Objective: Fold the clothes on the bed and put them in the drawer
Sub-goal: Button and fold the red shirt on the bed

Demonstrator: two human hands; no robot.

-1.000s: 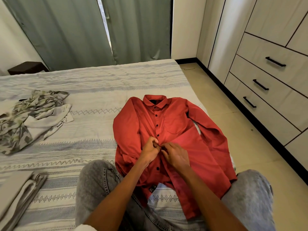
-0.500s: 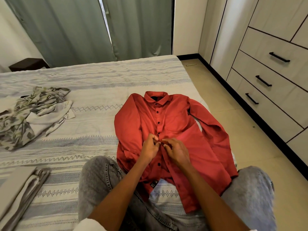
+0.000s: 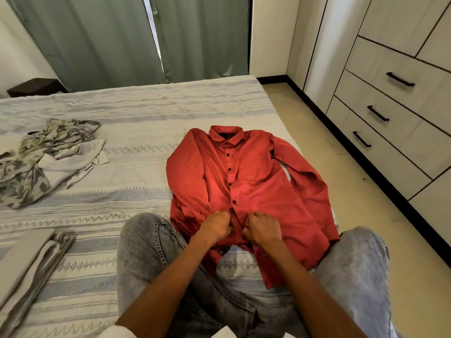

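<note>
The shirt (image 3: 246,191) is my landmark: red, long-sleeved, lying front-up on the bed (image 3: 136,113) with its collar away from me and its hem against my knees. Its placket shows dark buttons done up from the collar down to just above my hands; below my hands the two front edges part and the bedcover shows between them. My left hand (image 3: 216,226) sits on the shirt's lower front, left of the placket, fingers curled tight and pinching the cloth at the placket edge. My right hand (image 3: 263,229) sits just beside it, right of the placket, fingers likewise curled and gripping the opposite edge. The two hands are close together, knuckles up; I cannot tell whether a button lies between the fingertips. The shirt's sleeve on my right runs down along the body of the shirt near the bed's edge; the sleeve on my left is tucked against its side. Well left of the shirt lies a crumpled pile (image 3: 46,162) of patterned and pale clothes. Nearer me and left of the shirt, a folded grey stack (image 3: 31,262) lies at the frame edge. Right of the shirt, across the floor, stand the drawers (image 3: 390,113), all closed.
</note>
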